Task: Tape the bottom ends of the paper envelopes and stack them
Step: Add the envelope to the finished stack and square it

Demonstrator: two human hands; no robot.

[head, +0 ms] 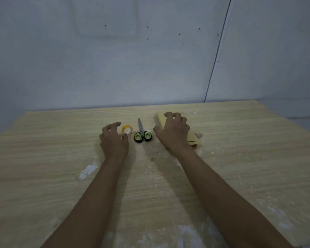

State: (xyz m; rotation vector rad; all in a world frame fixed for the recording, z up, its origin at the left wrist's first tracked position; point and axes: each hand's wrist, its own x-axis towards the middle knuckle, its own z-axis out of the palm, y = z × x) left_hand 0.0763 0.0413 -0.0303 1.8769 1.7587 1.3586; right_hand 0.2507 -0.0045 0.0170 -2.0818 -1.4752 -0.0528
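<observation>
Right hand (pixel 172 131), fingers curled, over envelope stack (pixel 192 137), apparently touching it; left hand (pixel 114 138) loosely curled, empty, beside tape roll (pixel 126 129).

Both hands (pixel 114 140) (pixel 172 131) outstretched, fingers curled

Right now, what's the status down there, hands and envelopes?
Left hand open, reaching at tape roll. Right hand open over envelope pile. Scissors between them, untouched. Nothing taped yet.
</observation>
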